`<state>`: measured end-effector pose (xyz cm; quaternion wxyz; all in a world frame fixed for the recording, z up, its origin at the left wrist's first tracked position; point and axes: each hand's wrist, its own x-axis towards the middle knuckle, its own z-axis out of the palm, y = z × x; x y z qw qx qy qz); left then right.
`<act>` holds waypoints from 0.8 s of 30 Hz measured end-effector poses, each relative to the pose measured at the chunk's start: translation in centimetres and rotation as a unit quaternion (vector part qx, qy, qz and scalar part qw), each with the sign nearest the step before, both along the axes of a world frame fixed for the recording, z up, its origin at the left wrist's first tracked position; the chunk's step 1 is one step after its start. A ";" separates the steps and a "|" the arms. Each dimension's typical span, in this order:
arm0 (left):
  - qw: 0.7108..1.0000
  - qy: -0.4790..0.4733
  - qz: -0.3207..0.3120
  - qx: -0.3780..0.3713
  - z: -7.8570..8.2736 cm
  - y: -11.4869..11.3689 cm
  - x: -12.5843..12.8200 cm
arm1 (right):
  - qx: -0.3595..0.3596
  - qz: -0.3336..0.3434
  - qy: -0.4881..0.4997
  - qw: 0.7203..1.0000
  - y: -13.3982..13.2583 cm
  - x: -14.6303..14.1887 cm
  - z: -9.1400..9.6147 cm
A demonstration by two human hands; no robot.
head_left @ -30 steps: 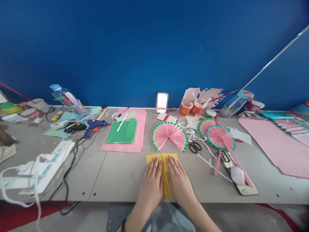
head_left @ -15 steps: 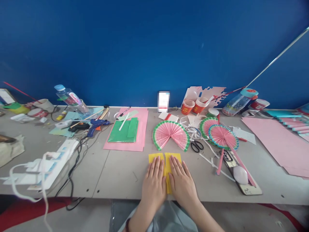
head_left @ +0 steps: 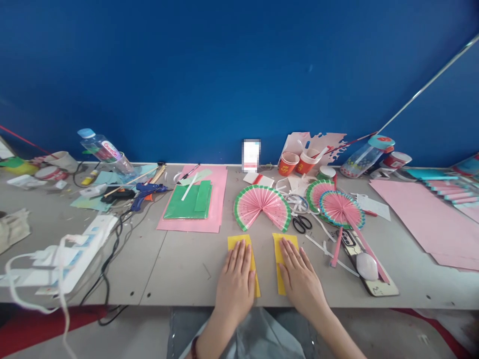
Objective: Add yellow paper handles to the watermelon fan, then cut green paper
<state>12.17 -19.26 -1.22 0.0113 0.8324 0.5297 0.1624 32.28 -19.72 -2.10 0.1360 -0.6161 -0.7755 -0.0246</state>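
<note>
We had left hand (head_left: 236, 280) and right hand (head_left: 300, 277) flat, fingers outstretched, gripping nothing, on two yellow papers (head_left: 235, 242) lying apart, seemingly unpleated yet.

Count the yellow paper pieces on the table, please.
2. The left yellow piece lies flat under the left hand; the right yellow piece lies under the right hand. They are apart. I see no others.

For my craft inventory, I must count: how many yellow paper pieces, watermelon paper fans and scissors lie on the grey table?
Yellow paper pieces: 2
Watermelon fans: 3
Scissors: 1
Total: 6
</note>
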 end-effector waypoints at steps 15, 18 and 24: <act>0.982 0.037 -0.184 0.014 0.9 -3.0 -3.6 | -0.067 0.102 0.095 0.988 -2.8 1.8 1.9; 0.966 0.014 -0.257 0.008 1.1 -3.5 -4.6 | -0.112 0.145 0.059 0.981 -3.6 2.1 2.0; 0.925 -0.312 -0.078 -0.200 4.4 -2.3 -7.7 | -0.133 0.146 0.101 0.975 -5.0 1.8 3.3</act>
